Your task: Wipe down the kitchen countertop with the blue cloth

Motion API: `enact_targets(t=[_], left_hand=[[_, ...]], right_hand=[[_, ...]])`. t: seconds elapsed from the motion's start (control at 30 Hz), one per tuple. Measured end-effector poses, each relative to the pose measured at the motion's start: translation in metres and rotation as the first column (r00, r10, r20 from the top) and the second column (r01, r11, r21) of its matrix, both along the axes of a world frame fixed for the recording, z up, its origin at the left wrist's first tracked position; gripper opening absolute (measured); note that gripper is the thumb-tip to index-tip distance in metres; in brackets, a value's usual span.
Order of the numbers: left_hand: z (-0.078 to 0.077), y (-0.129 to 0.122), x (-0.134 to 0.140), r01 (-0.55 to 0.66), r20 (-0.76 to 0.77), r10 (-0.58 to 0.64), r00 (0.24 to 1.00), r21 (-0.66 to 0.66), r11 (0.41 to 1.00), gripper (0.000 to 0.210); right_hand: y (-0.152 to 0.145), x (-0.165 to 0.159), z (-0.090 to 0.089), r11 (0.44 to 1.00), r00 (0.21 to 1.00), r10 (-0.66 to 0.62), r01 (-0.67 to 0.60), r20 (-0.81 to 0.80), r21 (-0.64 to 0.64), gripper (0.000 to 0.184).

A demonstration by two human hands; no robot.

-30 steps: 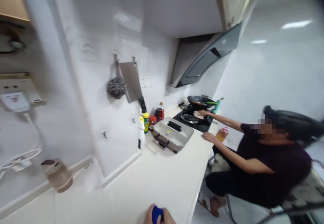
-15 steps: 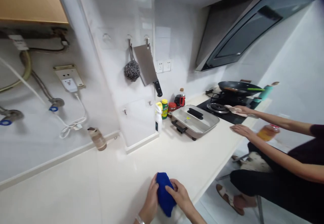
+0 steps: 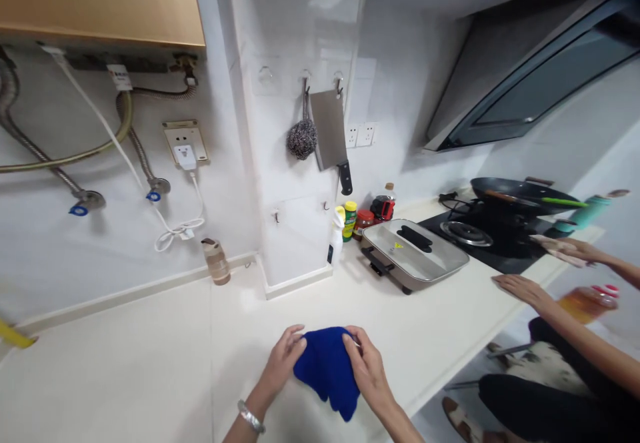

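Observation:
A blue cloth [image 3: 327, 369] hangs spread between my two hands above the white countertop [image 3: 165, 356]. My left hand [image 3: 286, 356], with a silver bracelet at the wrist, pinches its upper left edge. The upper right edge is held by my right hand [image 3: 367, 366], thumb in front and fingers behind. The cloth's lower edge falls loose and uneven. Beyond the hands, to the right, sits a rectangular electric pan [image 3: 415, 256] with a glass lid.
A co-worker's hand [image 3: 523, 289] rests on the counter edge; the other hand holds a pale cloth [image 3: 560, 248] by the stove [image 3: 493, 236]. A wok [image 3: 520, 195] sits there. A spray bottle [image 3: 336, 239], jars, and a brown bottle [image 3: 216, 263] line the wall. A cleaver [image 3: 327, 129] hangs above.
The blue cloth has gone from bunched to spread wider, my hands moving apart. My view has turned left. The co-worker's hand with the pale cloth has moved toward the stove's front edge.

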State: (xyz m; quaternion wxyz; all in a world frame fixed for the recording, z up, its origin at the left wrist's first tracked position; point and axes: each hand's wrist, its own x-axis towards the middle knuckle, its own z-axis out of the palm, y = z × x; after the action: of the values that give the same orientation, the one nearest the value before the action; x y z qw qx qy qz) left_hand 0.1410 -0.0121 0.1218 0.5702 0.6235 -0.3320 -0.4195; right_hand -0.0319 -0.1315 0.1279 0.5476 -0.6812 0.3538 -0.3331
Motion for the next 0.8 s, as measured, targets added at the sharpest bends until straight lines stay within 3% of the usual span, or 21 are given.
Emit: enact_targets(t=[0.13,0.2,0.33,0.47,0.57,0.63,0.73,0.8], left_hand=[[-0.017,-0.005,-0.025,0.194,-0.173,-0.232,0.957,-0.215,0.957,0.08],[-0.031,-0.005,-0.039,0.216,-0.204,-0.27,0.941,-0.254,0.943,0.086],[-0.043,0.006,-0.04,0.203,-0.11,-0.223,0.969,-0.165,0.965,0.082],[-0.034,0.023,-0.014,0.237,0.167,-0.233,0.958,-0.003,0.972,0.043],[-0.031,0.024,0.001,0.313,0.168,-0.315,0.934,0.039,0.949,0.045],[-0.036,0.015,0.007,0.265,0.173,-0.269,0.947,0.045,0.963,0.046],[-0.055,-0.001,0.017,0.011,0.306,-0.032,0.952,0.071,0.997,0.044],[-0.075,-0.007,0.03,-0.159,0.409,0.116,0.905,0.072,0.985,0.048]], right_hand=[[0.012,0.011,0.016,0.997,0.993,0.041,-0.049,0.113,0.064,0.045],[0.012,0.012,0.017,0.996,0.993,0.043,-0.051,0.109,0.072,0.046],[-0.001,-0.005,0.014,0.997,0.997,0.075,-0.076,-0.013,-0.019,0.045],[-0.02,-0.03,0.009,0.988,0.985,0.1,-0.115,-0.141,-0.101,0.039],[-0.045,-0.036,0.003,0.979,0.978,0.111,-0.137,-0.174,-0.148,0.038],[-0.068,-0.034,-0.004,0.948,0.963,0.045,-0.126,-0.267,-0.294,0.037],[-0.1,-0.023,-0.017,0.849,0.897,-0.181,-0.064,-0.403,-0.524,0.037],[-0.107,-0.01,-0.031,0.811,0.858,-0.281,-0.026,-0.429,-0.584,0.043]])
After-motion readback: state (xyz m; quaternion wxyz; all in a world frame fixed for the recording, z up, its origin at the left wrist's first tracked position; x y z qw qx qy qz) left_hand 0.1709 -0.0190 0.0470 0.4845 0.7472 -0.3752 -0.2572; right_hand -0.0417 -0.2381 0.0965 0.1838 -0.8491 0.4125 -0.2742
